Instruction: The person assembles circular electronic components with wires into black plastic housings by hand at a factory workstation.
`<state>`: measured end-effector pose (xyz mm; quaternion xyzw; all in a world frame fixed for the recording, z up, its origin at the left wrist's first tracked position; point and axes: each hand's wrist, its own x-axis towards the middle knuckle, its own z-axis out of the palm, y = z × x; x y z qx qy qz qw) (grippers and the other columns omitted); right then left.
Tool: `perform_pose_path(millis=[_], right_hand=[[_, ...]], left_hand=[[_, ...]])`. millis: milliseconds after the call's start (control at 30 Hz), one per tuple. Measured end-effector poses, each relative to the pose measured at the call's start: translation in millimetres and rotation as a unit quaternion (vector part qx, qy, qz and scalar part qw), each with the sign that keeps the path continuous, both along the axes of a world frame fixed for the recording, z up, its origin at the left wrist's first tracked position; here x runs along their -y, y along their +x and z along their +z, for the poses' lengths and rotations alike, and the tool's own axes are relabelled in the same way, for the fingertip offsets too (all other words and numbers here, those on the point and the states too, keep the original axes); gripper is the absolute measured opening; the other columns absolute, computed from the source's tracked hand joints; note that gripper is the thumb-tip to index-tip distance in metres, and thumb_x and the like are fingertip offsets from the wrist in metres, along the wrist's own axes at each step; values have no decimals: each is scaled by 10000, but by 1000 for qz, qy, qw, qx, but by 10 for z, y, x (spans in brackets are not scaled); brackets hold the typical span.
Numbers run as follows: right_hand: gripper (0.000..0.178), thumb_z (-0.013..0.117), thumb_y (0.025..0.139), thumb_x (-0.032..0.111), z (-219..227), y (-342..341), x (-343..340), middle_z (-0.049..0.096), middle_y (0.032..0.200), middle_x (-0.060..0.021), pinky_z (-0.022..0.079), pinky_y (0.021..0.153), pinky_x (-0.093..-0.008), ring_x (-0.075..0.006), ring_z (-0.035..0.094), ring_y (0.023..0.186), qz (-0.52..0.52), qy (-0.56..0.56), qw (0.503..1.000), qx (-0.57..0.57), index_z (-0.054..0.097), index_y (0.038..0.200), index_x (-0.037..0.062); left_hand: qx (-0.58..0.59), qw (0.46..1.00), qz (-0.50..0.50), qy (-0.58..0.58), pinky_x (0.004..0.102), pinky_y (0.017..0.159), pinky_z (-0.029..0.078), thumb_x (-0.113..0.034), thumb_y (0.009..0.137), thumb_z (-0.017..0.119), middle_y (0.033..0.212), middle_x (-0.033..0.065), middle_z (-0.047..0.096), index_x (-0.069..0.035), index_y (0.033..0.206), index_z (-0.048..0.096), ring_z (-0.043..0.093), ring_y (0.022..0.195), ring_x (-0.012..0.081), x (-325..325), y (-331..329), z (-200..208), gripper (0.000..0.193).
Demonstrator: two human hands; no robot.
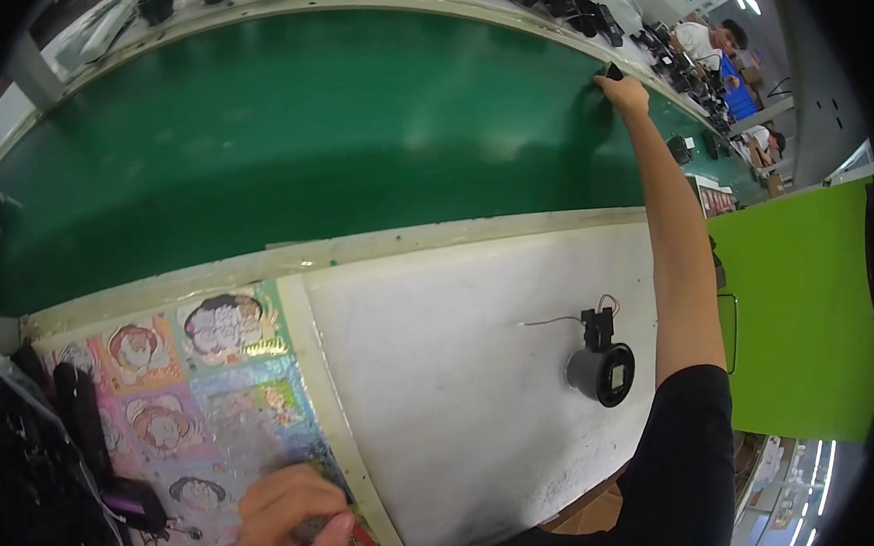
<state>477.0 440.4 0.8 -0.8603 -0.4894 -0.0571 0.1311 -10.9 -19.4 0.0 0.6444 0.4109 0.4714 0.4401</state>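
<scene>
My right arm reaches far across the green conveyor belt (348,128). At the belt's far edge my right hand (626,96) closes around a small black part (614,71), mostly covered by the fingers. Low on the left, my left hand (297,517) is curled over a mat with colourful cartoon pictures (166,430). Its fingers are bent in, and something dark may be between them. A bit of red (361,534) shows beside that hand. On the white worktop (443,373) lies a dark round device (603,375) with a black connector block (597,328) and thin wires.
A clear plastic bag of black parts (29,468) sits at the left. Many black parts (561,5) line the shelf beyond the belt. A green panel (800,311) stands to the right. Two other people (703,41) are farther off at upper right.
</scene>
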Motion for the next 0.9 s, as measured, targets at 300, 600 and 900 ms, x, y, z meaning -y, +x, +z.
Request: perform_pose_path(millis=[300,600,900], right_hand=[[559,731,724,172,758,-1793,2389,609,1082,-104,460,833,-275,-148,565,946,515,-27,783,-346,543,1225,9],[636,752,661,50,814,-2609,4320,576,1216,-100,449,903,-374,-275,554,1060,691,-201,615,-321,530,1257,79],[371,635,867,265,401,-1598,4320,601,889,-87,429,815,-271,-134,556,886,131,-32,941,-312,552,1094,-17]], left_hand=[[300,909,-31,-287,351,714,484,-460,891,388,1009,148,582,10,1231,450,562,813,237,-40,40,-4,584],[237,775,-361,-462,282,679,516,-346,979,385,1049,177,622,-17,1320,421,639,789,200,103,-10,143,475],[398,832,-122,-366,378,640,546,-400,968,327,1002,155,590,-58,1289,409,622,828,251,102,-74,144,476]])
